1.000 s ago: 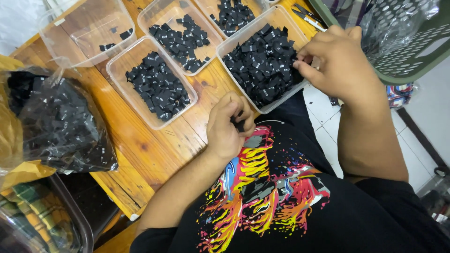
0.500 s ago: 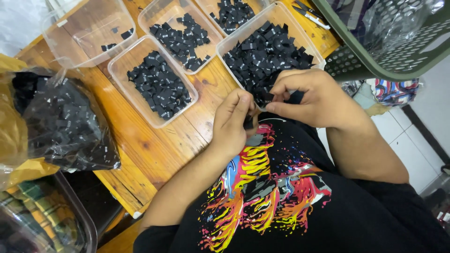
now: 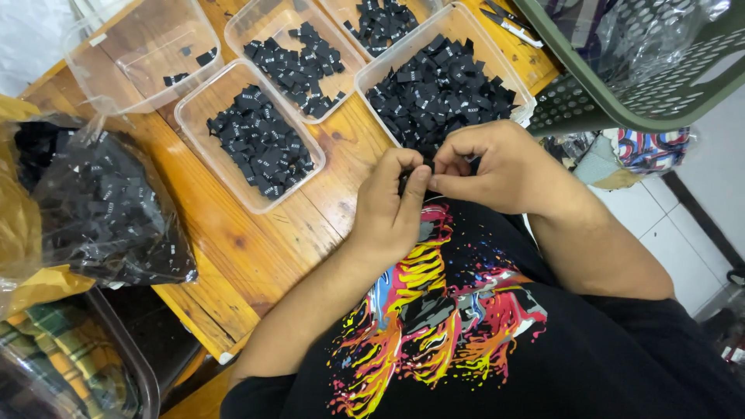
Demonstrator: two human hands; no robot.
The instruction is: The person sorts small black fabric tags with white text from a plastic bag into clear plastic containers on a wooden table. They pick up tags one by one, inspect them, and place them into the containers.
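My left hand (image 3: 394, 203) and my right hand (image 3: 497, 164) meet fingertip to fingertip just in front of my chest, pinching a small black label (image 3: 425, 164) between them; most of it is hidden by the fingers. Right behind the hands stands a clear plastic tray (image 3: 521, 91) heaped with black woven labels (image 3: 438, 89). Two more clear trays of the same labels sit to the left, one nearer (image 3: 202, 151) and one farther (image 3: 260, 19). All rest on a wooden table (image 3: 233, 248).
A clear bag of black labels (image 3: 101, 209) lies at the table's left. A nearly bare clear tray (image 3: 116, 54) stands at the back left. A green plastic basket (image 3: 636, 93) with bagged cloth fills the upper right. Small snips (image 3: 504, 19) lie beyond the trays.
My right hand left the heaped tray and came down to my left hand. Both now pinch a label together, slightly higher and closer to the tray than before.
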